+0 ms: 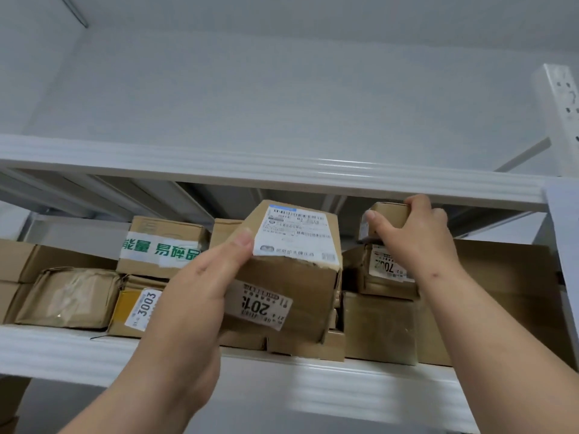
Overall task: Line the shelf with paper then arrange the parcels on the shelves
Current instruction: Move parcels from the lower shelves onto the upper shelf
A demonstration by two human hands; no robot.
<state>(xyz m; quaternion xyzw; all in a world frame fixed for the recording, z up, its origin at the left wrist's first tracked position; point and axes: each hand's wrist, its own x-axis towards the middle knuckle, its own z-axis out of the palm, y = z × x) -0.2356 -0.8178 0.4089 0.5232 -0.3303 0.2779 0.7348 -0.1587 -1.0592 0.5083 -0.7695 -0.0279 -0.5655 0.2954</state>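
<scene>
Gripping a cardboard parcel (291, 277) by its left side, the left hand (200, 286) has its thumb pressed at the edge of the white shipping label on top, fingers wrapped beneath. That parcel is tilted and sits at the front edge of the lower shelf (62, 352), above flatter boxes. The right hand (416, 236) is clasped around a small box (390, 216), thumb on its left face, fingers over its right end, just under the front beam of the upper shelf (219, 164). This small box rests atop a labelled parcel (380, 270) stacked on a taller carton. Toward the left edge of the lower shelf lie a box with a yellow 3003 tag (138, 311), a taped brown packet (69, 297) and a carton with green-lettered tape (163, 245).
</scene>
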